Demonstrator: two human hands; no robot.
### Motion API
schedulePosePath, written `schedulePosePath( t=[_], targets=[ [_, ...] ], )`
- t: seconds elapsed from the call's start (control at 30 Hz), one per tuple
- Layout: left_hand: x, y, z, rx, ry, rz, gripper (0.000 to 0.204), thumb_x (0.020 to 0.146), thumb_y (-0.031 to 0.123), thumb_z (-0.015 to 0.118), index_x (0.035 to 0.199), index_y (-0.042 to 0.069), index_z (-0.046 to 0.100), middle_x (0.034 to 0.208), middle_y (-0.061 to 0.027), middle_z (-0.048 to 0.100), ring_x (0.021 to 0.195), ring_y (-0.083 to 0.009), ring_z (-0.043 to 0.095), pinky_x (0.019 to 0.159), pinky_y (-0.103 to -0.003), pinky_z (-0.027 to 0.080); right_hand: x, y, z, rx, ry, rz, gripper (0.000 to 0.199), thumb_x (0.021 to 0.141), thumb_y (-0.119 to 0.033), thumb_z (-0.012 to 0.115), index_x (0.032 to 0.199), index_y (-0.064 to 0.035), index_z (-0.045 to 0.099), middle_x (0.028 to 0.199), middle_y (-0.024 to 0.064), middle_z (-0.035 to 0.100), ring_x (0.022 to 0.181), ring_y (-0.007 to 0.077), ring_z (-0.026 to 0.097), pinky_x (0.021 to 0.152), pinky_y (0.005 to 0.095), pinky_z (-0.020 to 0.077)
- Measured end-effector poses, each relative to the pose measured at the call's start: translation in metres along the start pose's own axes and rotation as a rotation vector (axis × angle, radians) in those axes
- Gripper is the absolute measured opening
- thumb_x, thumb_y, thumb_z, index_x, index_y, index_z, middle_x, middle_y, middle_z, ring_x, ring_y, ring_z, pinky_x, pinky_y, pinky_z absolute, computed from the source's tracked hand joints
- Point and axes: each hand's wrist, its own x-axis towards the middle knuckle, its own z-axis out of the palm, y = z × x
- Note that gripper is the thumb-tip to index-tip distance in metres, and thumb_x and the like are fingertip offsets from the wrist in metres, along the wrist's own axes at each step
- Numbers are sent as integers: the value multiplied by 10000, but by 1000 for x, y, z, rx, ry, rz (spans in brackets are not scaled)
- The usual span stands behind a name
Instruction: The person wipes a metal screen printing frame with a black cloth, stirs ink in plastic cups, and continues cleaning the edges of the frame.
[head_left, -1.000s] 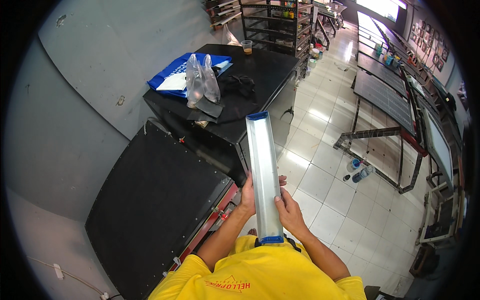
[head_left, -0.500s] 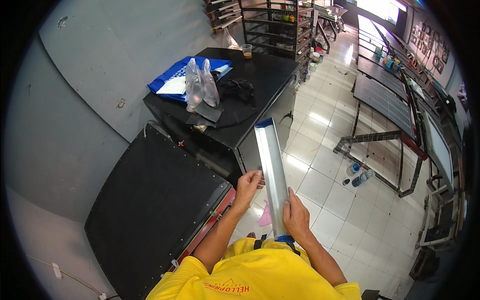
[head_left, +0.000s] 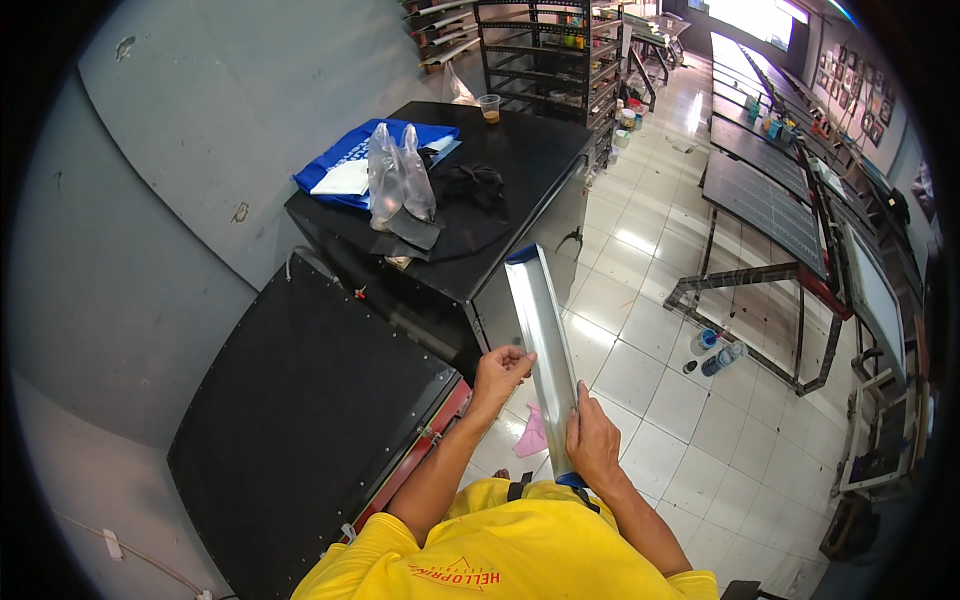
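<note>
A long silver metal scoop coater with blue end caps slants upward in front of me, its hollow side facing me. My right hand grips its right edge low down, thumb along the rim. At its left edge, about midway up, my left hand is closed, its fingertips lapping over the lip; the fingers behind the metal are partly hidden. The coater's lower end nearly meets the waist of my yellow shirt.
To the left stands a low black-topped unit with a red side. Beyond it, a black table bears a blue bag, plastic bags and a cup. Framed tables line the right; bottles and a pink cloth lie on the floor.
My left hand has shifted slightly right, its fingertips now over the coater's left lip. The coater has tilted and dropped a little, with my right hand still on it.
</note>
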Motion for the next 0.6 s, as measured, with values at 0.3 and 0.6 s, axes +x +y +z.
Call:
schedulePosePath(
  t=[0.3,0.6],
  targets=[
    [1,-6,-3,39,-6,-14,203,860,186,694,843,-8,636,684,-19,621,607,-62,559,553,-199,431,-4,-1,0,-37,4,-16,484,837,-14,546,1308,58,465,822,184,570,689,334,593,603,401,490],
    [-2,-18,-14,36,-14,-77,247,897,226,648,917,-20,642,801,-61,679,707,-95,621,632,-223,482,-8,6,-7,-106,-14,14,488,835,-25,554,1306,58,461,803,167,571,686,318,594,581,402,492]
  ],
)
